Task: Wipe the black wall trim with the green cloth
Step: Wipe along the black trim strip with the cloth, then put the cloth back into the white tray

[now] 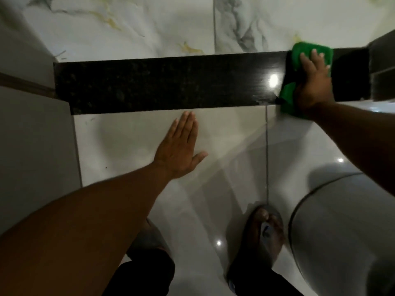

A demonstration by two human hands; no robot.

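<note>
Head view, only one we have. Black wall trim (166,86) runs as a band across the frame, marble wall tile (128,24) above it, pale floor tile (224,146) below. Green cloth (310,54) sits near the trim's right end, spread flat on the black face, lower edge hanging onto the floor tile. Our right hand (313,82) presses it down, palm on cloth, fingers spread rather than pinching — a flat hold, no fist. Our left hand (181,146) is released: palm open, fingers together, flat on the floor tile just below the trim, apparently as a brace. Sandalled foot (265,231) at the bottom, a white rounded fixture (342,231) to its right.

We judge we're mid-wipe at the right end. The left stretch looks duller and speckled, likely not done. Next move calls for sliding the cloth left along the band with steady pressure, covering its full height.
</note>
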